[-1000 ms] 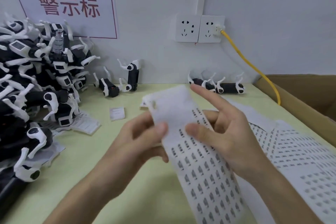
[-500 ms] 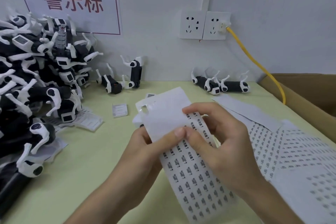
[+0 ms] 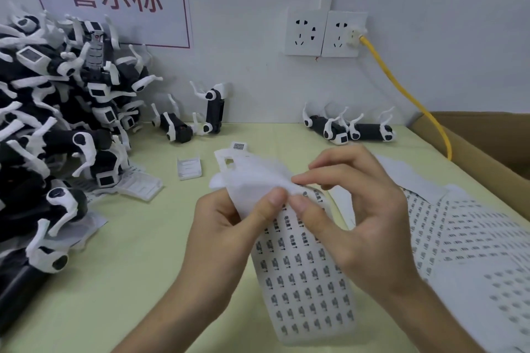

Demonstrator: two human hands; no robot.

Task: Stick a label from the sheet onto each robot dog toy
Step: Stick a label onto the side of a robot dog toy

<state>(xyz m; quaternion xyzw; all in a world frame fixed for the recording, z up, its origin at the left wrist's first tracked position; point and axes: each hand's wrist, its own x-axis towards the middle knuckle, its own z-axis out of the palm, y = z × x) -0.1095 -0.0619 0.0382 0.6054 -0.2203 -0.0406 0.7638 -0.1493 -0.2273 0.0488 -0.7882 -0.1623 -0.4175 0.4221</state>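
Now peeling: my left hand [image 3: 229, 226] pinches the label sheet [image 3: 301, 275] above the counter's near edge; my right hand [image 3: 355, 209] nips a label. Next, probably, press it onto a robot dog toy [image 3: 324, 126].

Label sheet [image 3: 304, 275] print too small to read; toy pile [image 3: 43, 129] cut off left.
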